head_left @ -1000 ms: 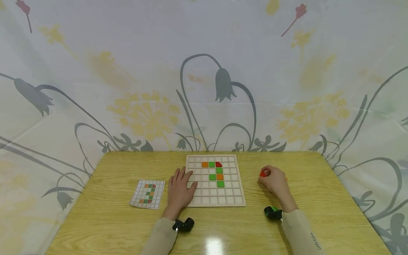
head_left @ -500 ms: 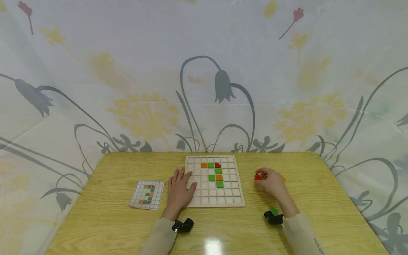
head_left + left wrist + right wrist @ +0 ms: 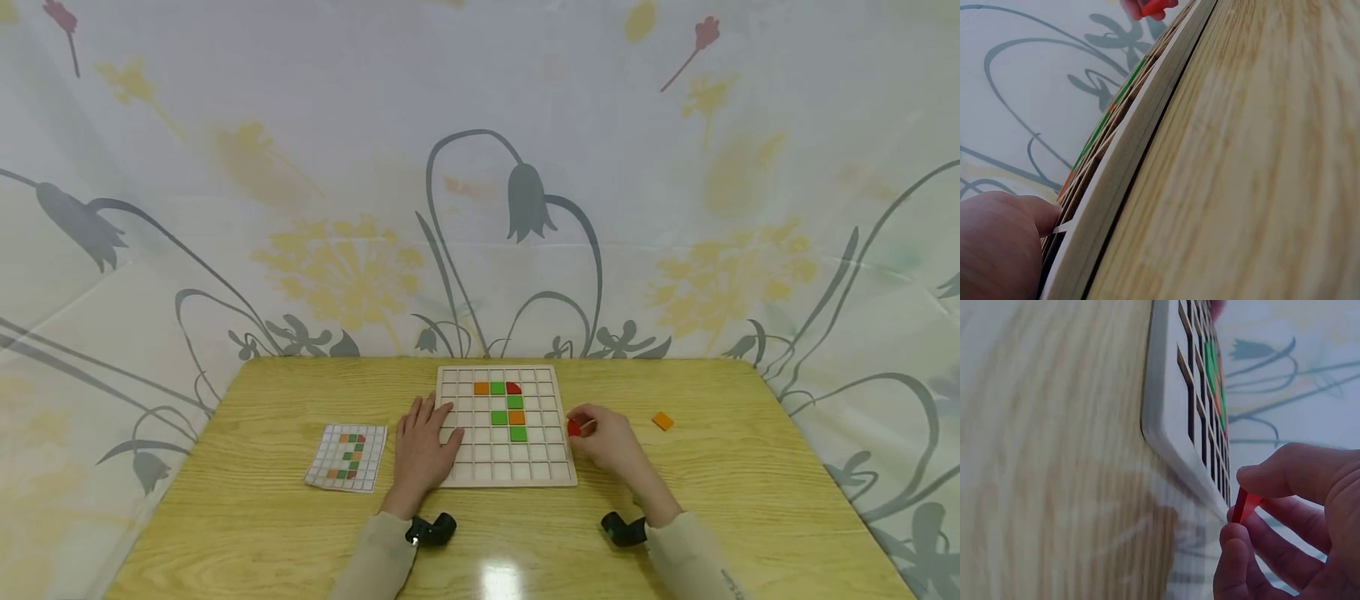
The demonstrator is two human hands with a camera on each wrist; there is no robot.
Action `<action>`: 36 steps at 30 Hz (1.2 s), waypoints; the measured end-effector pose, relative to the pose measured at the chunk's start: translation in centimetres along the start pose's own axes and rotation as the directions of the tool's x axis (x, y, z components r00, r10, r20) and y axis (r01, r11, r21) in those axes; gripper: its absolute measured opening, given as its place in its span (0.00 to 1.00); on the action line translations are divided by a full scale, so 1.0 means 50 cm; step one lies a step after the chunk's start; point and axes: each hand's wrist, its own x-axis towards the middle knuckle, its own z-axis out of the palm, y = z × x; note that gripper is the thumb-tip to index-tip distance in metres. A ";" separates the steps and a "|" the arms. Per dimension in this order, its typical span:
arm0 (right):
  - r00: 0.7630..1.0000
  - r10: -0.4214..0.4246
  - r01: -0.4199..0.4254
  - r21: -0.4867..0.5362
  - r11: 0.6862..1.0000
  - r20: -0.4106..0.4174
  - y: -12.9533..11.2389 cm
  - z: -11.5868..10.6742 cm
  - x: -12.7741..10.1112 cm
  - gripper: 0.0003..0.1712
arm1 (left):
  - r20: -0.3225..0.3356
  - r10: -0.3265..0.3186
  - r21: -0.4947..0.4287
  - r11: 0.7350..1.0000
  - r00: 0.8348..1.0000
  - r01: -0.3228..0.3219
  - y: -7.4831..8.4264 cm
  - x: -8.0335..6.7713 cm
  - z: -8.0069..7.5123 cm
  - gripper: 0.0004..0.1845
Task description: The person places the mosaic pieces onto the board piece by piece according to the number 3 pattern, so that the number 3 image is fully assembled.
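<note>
Head; right hand (image 3: 606, 437) pinches red tile (image 3: 573, 428) at fingertips (image 3: 1234, 535); left hand (image 3: 423, 447) spread on board (image 3: 483, 453)

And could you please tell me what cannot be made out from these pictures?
Red tile: outline partly hidden by the right hand, head and right wrist views.
Loose green piece: mostly hidden by the right forearm, head view.
Grid board: some left-side cells covered by the left hand, head view.
Left hand: cut off by the picture's edge, left wrist view.
Sleeve lettering: too small to read, head view.
</note>
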 end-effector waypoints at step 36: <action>0.951 -0.262 0.265 0.005 0.964 0.164 -0.051 0.088 0.004 0.10 | -0.004 -0.003 0.012 1.000 1.000 0.004 0.001 0.000 -0.001 0.24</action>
